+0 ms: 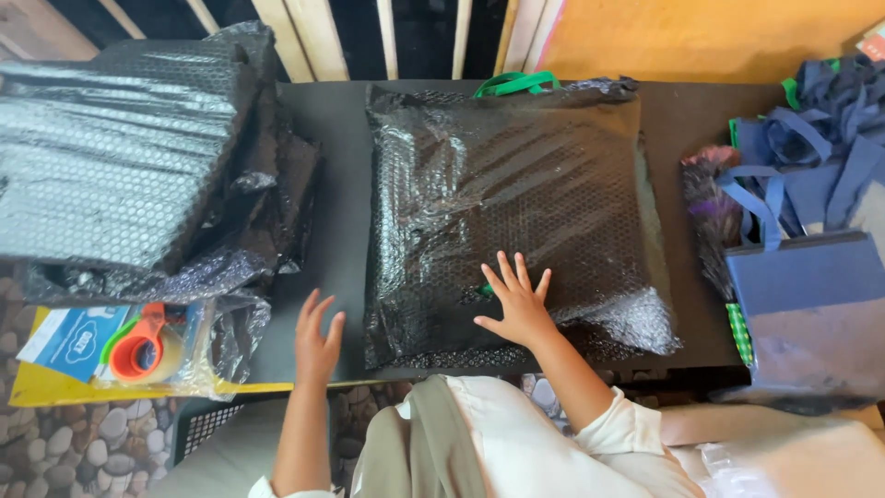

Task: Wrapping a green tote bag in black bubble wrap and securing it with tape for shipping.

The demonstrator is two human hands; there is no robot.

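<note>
Dark tabletop (341, 120), head view: we judge the smoothing step in hand, our right hand (518, 304) spread flat on the bubble-wrapped black parcel (507, 203) at centre, left hand (316, 337) open and empty beside it, tape dispenser (138, 350) lying further left.

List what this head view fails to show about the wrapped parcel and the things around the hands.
- Parcel: contents hidden by black bubble wrap; only green handles stick out.
- Tape roll: partly veiled by a clear bag.
- Blue bags: cut off by the right edge.
- Right hand: palm down on the parcel, underside unseen.
- Left hand: contact with the table unclear.
</note>
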